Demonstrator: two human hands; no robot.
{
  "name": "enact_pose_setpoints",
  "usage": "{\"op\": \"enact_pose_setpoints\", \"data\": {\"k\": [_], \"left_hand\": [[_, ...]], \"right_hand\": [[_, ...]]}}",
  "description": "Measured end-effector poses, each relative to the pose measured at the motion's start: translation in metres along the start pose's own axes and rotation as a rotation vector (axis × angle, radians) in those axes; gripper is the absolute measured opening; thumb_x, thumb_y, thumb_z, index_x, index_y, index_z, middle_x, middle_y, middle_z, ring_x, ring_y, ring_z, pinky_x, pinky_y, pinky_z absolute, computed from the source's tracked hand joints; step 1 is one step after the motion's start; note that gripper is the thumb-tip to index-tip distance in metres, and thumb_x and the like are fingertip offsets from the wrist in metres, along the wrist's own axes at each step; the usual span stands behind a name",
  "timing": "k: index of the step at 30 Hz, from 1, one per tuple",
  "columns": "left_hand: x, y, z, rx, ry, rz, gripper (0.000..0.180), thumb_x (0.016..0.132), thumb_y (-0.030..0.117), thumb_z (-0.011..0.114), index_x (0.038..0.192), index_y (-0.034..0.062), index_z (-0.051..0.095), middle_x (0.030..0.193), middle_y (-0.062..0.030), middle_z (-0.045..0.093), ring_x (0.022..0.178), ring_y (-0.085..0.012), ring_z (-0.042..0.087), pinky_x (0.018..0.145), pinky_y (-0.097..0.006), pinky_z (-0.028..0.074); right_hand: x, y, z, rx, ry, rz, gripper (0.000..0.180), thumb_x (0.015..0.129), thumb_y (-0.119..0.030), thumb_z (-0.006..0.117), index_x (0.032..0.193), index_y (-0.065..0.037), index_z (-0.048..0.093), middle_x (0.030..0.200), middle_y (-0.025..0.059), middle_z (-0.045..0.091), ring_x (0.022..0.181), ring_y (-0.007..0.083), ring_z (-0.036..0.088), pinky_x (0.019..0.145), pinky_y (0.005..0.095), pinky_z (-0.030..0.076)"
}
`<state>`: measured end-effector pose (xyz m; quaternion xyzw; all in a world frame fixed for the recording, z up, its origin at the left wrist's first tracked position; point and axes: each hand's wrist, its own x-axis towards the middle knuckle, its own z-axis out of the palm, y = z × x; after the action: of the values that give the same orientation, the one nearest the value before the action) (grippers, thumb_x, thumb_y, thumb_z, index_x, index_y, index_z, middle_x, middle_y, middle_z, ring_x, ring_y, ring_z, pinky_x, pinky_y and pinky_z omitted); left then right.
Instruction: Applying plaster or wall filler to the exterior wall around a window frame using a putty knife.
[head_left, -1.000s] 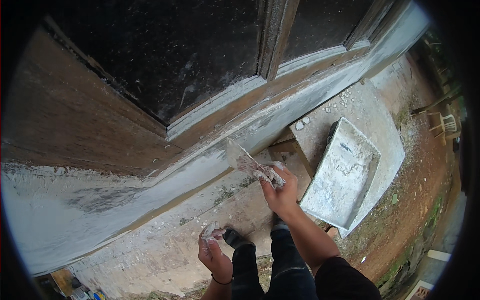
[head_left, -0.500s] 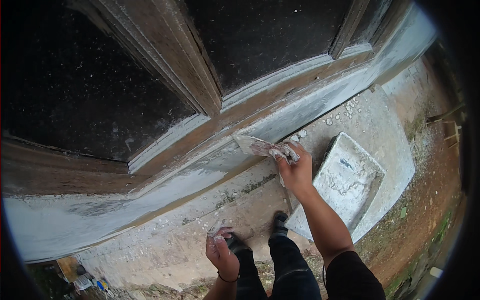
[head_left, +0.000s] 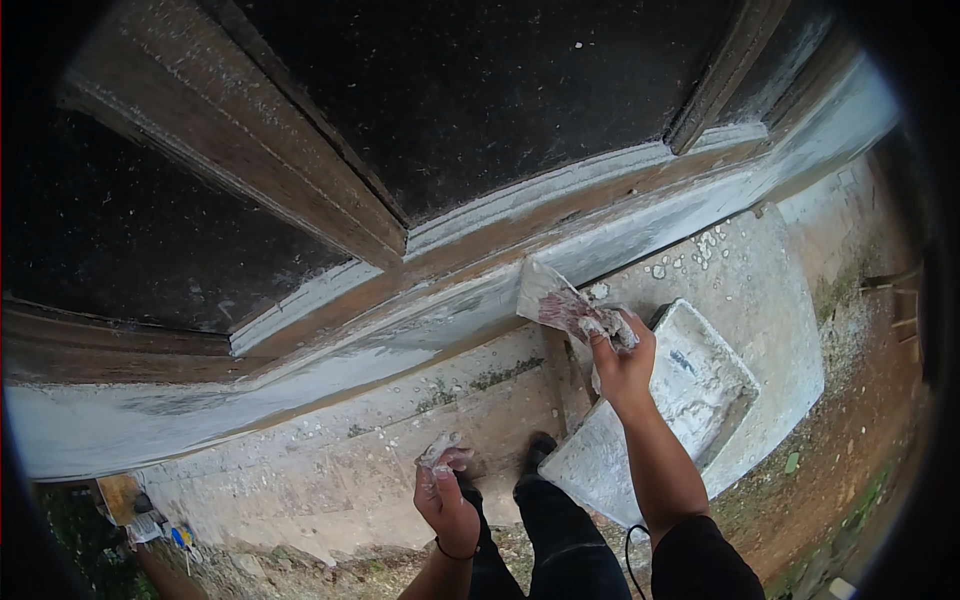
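My right hand [head_left: 625, 360] grips a putty knife [head_left: 550, 298], its wide flat blade smeared with white and reddish patches. White paste coats the fingers and the grip end. The blade is over the foot of the white wall [head_left: 480, 307], and I cannot tell whether it touches. Just right of that hand lies a shallow tray [head_left: 724, 345] with wet white plaster [head_left: 700, 400] in it; my forearm hides part of it. My left hand [head_left: 447, 500] is raised lower down, its fingers curled and caked with white. What they hold, if anything, is unclear.
Above the wall runs a weathered wooden frame [head_left: 330, 310] with dark panes [head_left: 520, 110]. The tray rests on a pale slab [head_left: 785, 320]. My feet stand on a stained ledge [head_left: 330, 480]; bare soil [head_left: 840, 420] lies at right. Small litter [head_left: 150, 525] sits at far lower left.
My right hand has moved right with the putty knife, along the wall and closer to the tray. The left hand stays nearly in place. The whole view has shifted slightly.
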<state>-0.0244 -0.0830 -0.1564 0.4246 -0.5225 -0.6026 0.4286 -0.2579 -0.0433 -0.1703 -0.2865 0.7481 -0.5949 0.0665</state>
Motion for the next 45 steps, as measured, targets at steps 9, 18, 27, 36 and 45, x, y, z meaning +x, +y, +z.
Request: {"op": "enact_pose_setpoints", "data": {"k": [9, 18, 27, 36, 45], "left_hand": [[0.014, 0.001, -0.013, 0.012, -0.074, -0.019, 0.036, 0.089, 0.027, 0.041, 0.099, -0.0064, 0.051, 0.092, -0.0137, 0.057, 0.079, -0.0168, 0.053, 0.072, -0.028, 0.04], [0.028, 0.019, -0.061, 0.059, -0.157, -0.03, 0.034, 0.09, 0.025, 0.037, 0.095, -0.005, 0.052, 0.088, -0.013, 0.058, 0.077, -0.0157, 0.052, 0.072, -0.028, 0.039], [0.048, 0.032, -0.119, 0.075, -0.23, -0.011, 0.032, 0.09, 0.023, 0.036, 0.094, -0.0043, 0.052, 0.086, -0.0129, 0.058, 0.077, -0.0153, 0.05, 0.073, -0.029, 0.039], [0.051, 0.036, -0.142, 0.086, -0.262, -0.055, 0.031, 0.09, 0.02, 0.036, 0.099, -0.0048, 0.051, 0.087, -0.0122, 0.058, 0.077, -0.0151, 0.05, 0.071, -0.028, 0.038], [0.054, 0.038, -0.122, 0.083, -0.319, -0.041, 0.03, 0.09, 0.02, 0.037, 0.099, -0.0042, 0.051, 0.087, -0.0114, 0.058, 0.074, -0.0137, 0.049, 0.069, -0.027, 0.038]], "right_hand": [[-0.033, -0.019, 0.02, -0.092, 0.208, -0.012, 0.013, 0.072, -0.003, 0.059, 0.084, 0.002, 0.059, 0.074, 0.0143, 0.058, 0.066, 0.0285, 0.055, 0.061, 0.0313, 0.042], [-0.048, -0.06, 0.097, -0.36, 0.434, -0.092, 0.017, 0.067, -0.007, 0.062, 0.081, 0.0, 0.055, 0.07, 0.0179, 0.052, 0.062, 0.0359, 0.052, 0.052, 0.0402, 0.042], [-0.049, -0.101, 0.133, -0.452, 0.39, -0.04, 0.024, 0.064, -0.007, 0.063, 0.085, 0.001, 0.057, 0.071, 0.0203, 0.053, 0.061, 0.0366, 0.053, 0.054, 0.0381, 0.043], [-0.044, -0.131, 0.15, -0.568, 0.25, -0.04, 0.026, 0.063, -0.009, 0.063, 0.087, -0.002, 0.056, 0.072, 0.0172, 0.051, 0.062, 0.0356, 0.054, 0.054, 0.0419, 0.045], [-0.056, -0.149, 0.131, -0.559, 0.13, -0.007, 0.025, 0.064, -0.011, 0.063, 0.086, -0.002, 0.056, 0.073, 0.0189, 0.052, 0.061, 0.0372, 0.054, 0.054, 0.0426, 0.045]]}}
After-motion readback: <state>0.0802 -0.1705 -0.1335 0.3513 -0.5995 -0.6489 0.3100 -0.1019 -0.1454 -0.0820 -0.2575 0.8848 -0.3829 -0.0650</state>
